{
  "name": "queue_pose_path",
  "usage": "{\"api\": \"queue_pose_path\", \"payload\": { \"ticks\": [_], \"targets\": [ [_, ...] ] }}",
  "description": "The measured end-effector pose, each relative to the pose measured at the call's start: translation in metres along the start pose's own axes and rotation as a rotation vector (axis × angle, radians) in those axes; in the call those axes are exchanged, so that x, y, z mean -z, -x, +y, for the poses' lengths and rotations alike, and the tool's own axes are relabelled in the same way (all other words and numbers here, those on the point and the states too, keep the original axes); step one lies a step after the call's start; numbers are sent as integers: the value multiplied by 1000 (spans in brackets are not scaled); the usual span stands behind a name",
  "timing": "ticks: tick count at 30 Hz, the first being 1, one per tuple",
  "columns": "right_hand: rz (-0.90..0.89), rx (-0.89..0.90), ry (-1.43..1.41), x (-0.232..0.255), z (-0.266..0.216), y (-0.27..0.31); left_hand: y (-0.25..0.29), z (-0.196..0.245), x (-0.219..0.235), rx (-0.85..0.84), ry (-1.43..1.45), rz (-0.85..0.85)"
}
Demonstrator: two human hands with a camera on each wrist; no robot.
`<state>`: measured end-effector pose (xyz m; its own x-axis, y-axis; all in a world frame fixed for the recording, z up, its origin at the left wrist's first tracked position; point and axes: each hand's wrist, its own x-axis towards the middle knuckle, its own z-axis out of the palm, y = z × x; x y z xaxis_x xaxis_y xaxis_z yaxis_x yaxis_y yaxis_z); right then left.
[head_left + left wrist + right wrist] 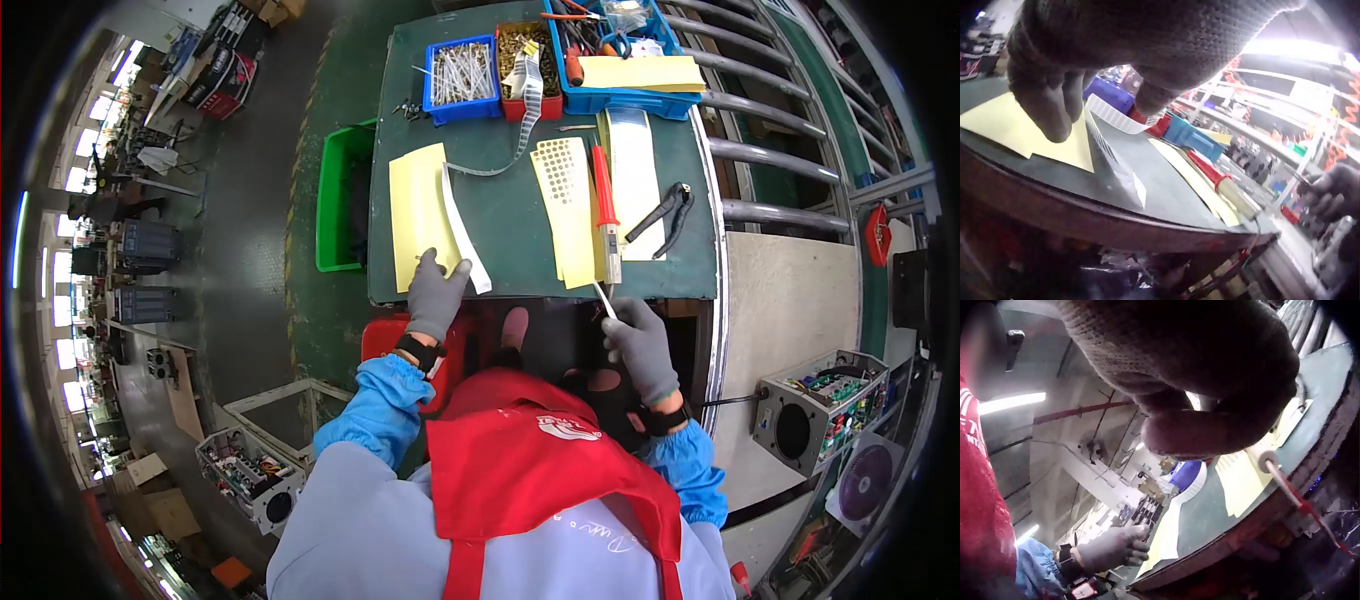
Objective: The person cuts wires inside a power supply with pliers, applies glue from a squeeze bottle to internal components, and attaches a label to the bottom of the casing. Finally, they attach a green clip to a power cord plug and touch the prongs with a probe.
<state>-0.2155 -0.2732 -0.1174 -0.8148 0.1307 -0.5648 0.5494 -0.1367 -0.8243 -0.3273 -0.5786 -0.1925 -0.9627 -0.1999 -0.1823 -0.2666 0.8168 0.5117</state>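
Note:
My gloved left hand (437,298) rests its fingertips at the lower edge of a yellow sheet (415,195), thumb apart from the fingers. Beside the thumb, a white label strip (463,240) curls off the sheet. My gloved right hand (643,345) pinches a slim pointed tool (603,300) just off the table's front edge; its far end is hidden by the fingers. Straight ahead of that hand lies a red-handled corded tool (604,190), like a soldering iron, next to a yellow sheet of round dots (562,180). Black-handled pliers (660,218) lie to its right.
On the green table (500,240), a blue bin (461,80) of white sticks, a red bin (540,107) of small brass parts and a blue tool tray (630,103) stand at the back. Metal rollers (770,160) run along the right. A green bin (340,200) stands left.

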Motion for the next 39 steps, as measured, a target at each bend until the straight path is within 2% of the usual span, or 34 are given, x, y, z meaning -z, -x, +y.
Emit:
{"api": "queue_pose_path", "payload": {
  "ticks": [2,3,4,6,7,10,11,14,17,20,23,26,27,30,33,35,39],
  "targets": [
    [-36,-43,29,-28,-1,-13,-8,1,-6,64,40,-123],
    [-57,-84,41,-40,2,-17,-8,4,-11,40,51,-148],
    [-75,-123,53,-54,6,-21,-12,-3,-22,-12,139,-204],
    [-90,-119,77,-80,10,-24,-16,4,-30,-160,63,-267],
    [-70,-144,95,-89,11,-24,-15,2,-43,-273,-100,-178],
    [10,-183,139,-109,15,-27,-7,20,-39,-445,-105,-211],
    [38,-189,154,-112,18,-28,-6,17,-40,-508,-90,-277],
    [88,-69,286,-114,38,-39,-8,14,-41,-617,-130,-371],
    [182,97,458,-115,49,-46,-10,10,-32,-708,-78,-365],
    [224,70,439,-119,43,-46,-12,8,-29,-728,-2,-393],
    [275,123,521,-125,38,-46,-9,10,-28,-728,52,-407],
    [365,109,657,-129,45,-54,-10,13,-32,-753,45,-392],
    [344,66,622,-127,48,-57,-11,13,-34,-767,34,-383],
    [325,-28,530,-120,58,-65,-15,17,-37,-1076,-149,-223],
    [385,-43,518,-112,64,-65,-17,18,-39,-1142,-296,-340],
    [418,-28,569,-104,60,-62,-18,16,-39,-1158,-296,-352],
    [352,32,622,-95,52,-61,-23,14,-35,-1190,-332,-400]
  ]
}}
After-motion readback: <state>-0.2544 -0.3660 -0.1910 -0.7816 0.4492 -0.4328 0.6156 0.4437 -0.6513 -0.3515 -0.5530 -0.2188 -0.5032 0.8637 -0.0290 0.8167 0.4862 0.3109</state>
